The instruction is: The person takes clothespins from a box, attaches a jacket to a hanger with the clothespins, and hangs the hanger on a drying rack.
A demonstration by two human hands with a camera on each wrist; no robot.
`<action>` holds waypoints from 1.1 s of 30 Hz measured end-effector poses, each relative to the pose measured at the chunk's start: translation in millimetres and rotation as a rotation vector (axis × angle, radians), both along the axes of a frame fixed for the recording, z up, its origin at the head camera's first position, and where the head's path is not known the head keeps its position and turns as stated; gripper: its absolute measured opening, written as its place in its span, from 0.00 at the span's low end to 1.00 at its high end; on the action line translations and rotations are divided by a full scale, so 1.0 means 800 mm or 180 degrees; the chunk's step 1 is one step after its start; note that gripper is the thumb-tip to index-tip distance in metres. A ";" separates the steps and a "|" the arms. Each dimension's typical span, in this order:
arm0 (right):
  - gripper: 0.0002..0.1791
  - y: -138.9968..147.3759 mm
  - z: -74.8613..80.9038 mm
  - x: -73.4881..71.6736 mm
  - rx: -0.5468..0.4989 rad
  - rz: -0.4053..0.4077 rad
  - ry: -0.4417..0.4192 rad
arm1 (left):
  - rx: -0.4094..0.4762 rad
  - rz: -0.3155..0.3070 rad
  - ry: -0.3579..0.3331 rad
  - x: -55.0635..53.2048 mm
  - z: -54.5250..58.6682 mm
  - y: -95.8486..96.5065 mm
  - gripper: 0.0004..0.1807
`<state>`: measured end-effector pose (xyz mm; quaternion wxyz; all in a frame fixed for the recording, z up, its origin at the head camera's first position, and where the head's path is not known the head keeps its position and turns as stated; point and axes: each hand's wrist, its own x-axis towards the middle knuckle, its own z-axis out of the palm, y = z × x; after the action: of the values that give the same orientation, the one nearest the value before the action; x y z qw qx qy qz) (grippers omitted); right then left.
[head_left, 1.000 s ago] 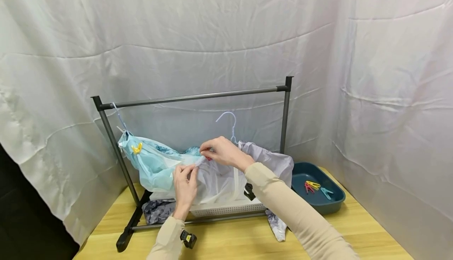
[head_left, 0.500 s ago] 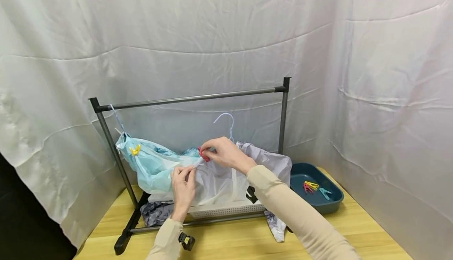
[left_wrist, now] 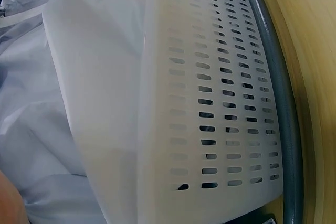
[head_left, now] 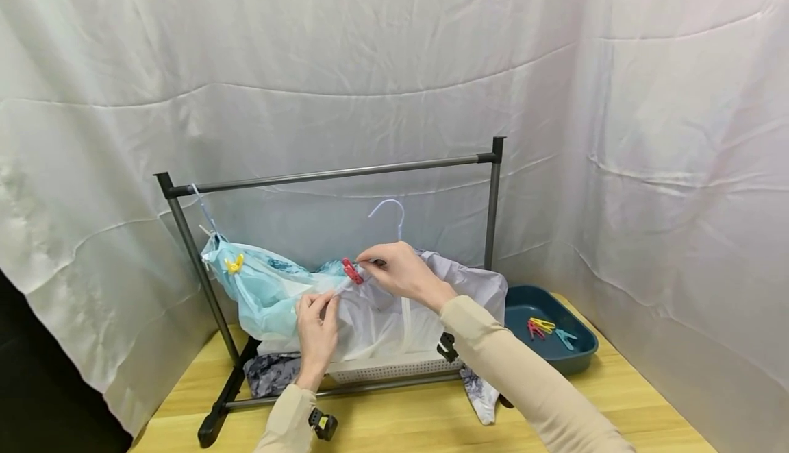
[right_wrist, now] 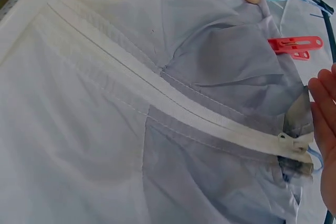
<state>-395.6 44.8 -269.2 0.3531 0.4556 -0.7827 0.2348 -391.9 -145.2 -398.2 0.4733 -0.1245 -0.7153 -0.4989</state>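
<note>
A pale grey zip-up garment (head_left: 370,323) hangs on a light blue hanger (head_left: 388,206) whose hook stands up off the bar. The thumb and fingers of my left hand (head_left: 317,333) pinch the garment's upper edge; its fingertips also show at the top of the right wrist view. A red clothespin (right_wrist: 296,44) is clipped to that edge, between the two hands. My right hand (head_left: 407,271) is just right of the clothespin, its fingers (right_wrist: 325,85) fairly straight and apart from it. The garment's white zipper (right_wrist: 173,93) runs down its front.
On a metal rack (head_left: 333,175) hangs a light blue garment (head_left: 271,295) with a yellow clothespin (head_left: 234,264). A white perforated basket (head_left: 394,369) sits behind the lower bar. At right, a dark teal tray (head_left: 579,357) holds several clothespins (head_left: 542,325). Patterned grey cloth (head_left: 271,373) lies at left.
My right hand's fingers have let go of the red clothespin and drawn back right, leaving it clipped on the garment edge. The left hand keeps its pinch in place.
</note>
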 end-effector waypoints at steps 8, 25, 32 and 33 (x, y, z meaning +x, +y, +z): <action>0.06 0.017 -0.016 0.005 -0.0317 0.0140 0.0202 | 0.0047 -0.0073 -0.0023 0.006 -0.005 -0.005 0.07; 0.07 0.091 -0.040 0.005 -0.1475 0.0050 -0.0281 | 0.0047 -0.0058 -0.0002 0.008 -0.005 -0.008 0.06; 0.07 0.128 -0.044 0.000 -0.1552 -0.0367 -0.0488 | 0.0032 -0.0084 -0.0106 0.007 -0.005 -0.007 0.07; 0.07 0.132 -0.045 0.000 -0.1528 -0.0432 -0.0525 | 0.0029 -0.0089 -0.0116 0.007 -0.005 -0.007 0.07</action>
<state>-395.4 150.6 -304.8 0.4010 0.2845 -0.7595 0.4260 -386.2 -150.6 -402.5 0.4537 -0.1232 -0.7197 -0.5108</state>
